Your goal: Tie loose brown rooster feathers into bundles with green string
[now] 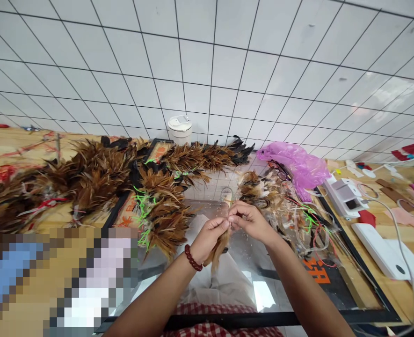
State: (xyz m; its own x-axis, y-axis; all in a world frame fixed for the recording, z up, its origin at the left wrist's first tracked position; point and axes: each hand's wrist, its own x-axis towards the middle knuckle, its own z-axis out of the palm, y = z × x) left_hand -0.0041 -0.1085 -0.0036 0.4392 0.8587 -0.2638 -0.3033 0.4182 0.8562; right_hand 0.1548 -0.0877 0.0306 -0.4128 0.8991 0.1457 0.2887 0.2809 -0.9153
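My left hand (208, 238), with a dark red bead bracelet on the wrist, is closed around a small bunch of brown feathers (218, 250) that hangs down below it. My right hand (249, 220) pinches the top of the same bunch, fingertips pressed against the left hand's. Both hands hover over a glass table top (263, 281). A long string of bundled brown feathers (122, 180) tied with green cord lies to the left and behind.
A white lidded cup (179, 129) stands by the tiled wall. A pink plastic bag (298, 164) and loose feathers (263, 187) lie to the right. White boxes (343, 196) and cables sit on the wooden bench at right. A blurred patch covers the lower left.
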